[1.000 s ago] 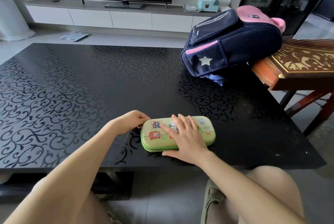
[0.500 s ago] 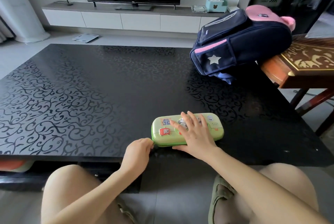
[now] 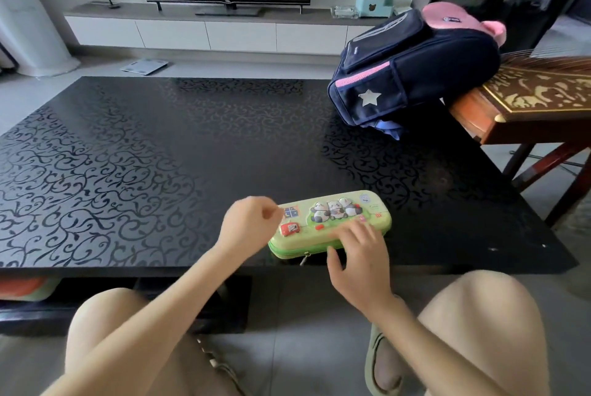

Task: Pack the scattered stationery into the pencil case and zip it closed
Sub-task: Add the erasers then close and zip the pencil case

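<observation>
Pencil case (image 3: 332, 219) lies at the near edge of the table (image 3: 160, 155), partly hidden under the loosely spread right hand (image 3: 358, 255), while the blurred left hand (image 3: 249, 223) curls beside it, anything pinched impossible to tell.

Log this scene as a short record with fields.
case: green, lid down, by the table's near edge
zip pull: hangs on the near side
left hand: curled, holds nothing, at the case's left end
right hand: fingers rest on the lid
table: black, patterned
backpack: far right of the table
</observation>
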`<action>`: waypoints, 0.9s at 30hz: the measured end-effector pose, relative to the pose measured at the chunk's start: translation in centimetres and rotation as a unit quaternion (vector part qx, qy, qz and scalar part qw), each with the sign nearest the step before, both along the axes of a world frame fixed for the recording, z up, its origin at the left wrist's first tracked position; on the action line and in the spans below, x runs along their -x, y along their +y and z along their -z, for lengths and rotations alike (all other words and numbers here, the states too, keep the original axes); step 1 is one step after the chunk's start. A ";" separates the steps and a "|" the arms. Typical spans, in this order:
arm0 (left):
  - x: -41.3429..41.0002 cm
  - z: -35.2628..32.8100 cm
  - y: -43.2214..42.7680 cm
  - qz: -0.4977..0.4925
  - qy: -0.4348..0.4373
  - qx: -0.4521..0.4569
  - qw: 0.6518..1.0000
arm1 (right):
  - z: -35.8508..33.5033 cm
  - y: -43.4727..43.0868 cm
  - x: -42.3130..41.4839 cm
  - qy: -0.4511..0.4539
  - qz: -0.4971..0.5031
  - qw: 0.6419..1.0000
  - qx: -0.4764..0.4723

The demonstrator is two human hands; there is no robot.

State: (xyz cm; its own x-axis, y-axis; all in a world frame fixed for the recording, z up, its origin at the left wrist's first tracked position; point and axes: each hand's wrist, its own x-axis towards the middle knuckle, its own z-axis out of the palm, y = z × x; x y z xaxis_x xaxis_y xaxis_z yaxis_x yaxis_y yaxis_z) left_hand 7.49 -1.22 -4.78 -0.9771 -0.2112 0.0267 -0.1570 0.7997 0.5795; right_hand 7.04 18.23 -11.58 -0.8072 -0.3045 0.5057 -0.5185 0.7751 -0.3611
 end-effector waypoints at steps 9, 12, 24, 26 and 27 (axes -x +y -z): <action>4.1 0.1 1.7 0.287 -0.257 0.252 0.888 | 1.7 -5.6 -1.8 -0.232 0.169 0.958 0.008; 4.1 1.4 2.1 0.280 -0.208 0.319 0.881 | 1.9 -5.7 -1.6 -0.234 0.133 0.963 -0.029; 3.0 3.6 -2.6 0.288 -0.095 0.311 0.901 | 1.0 7.1 1.6 0.000 0.119 0.969 -0.218; 2.6 3.6 -3.4 0.291 -0.097 0.342 0.889 | 0.8 8.8 1.8 0.015 0.109 0.966 -0.234; 2.4 3.5 -3.4 0.286 -0.097 0.370 0.879 | 0.9 8.6 1.7 0.030 0.098 0.968 -0.228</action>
